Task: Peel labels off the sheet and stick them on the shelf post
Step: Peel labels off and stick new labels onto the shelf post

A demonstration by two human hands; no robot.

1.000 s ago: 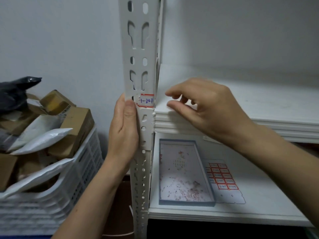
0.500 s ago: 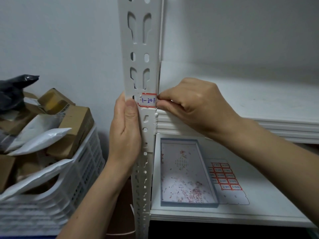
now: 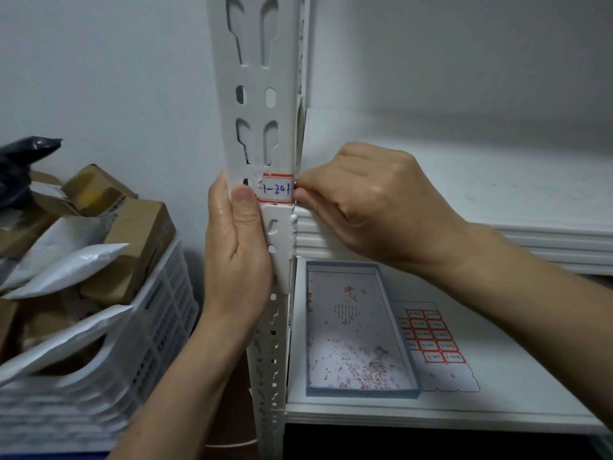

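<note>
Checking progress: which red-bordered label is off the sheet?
The label marked 1-201, stuck on the shelf post; the others lie on the sheet.

soft dim light, sharp centre, edges bowed by wide-angle.

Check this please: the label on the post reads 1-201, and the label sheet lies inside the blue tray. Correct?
No: the head view shows the label sheet on the shelf beside the blue tray, not inside it. The rest is right.
</note>
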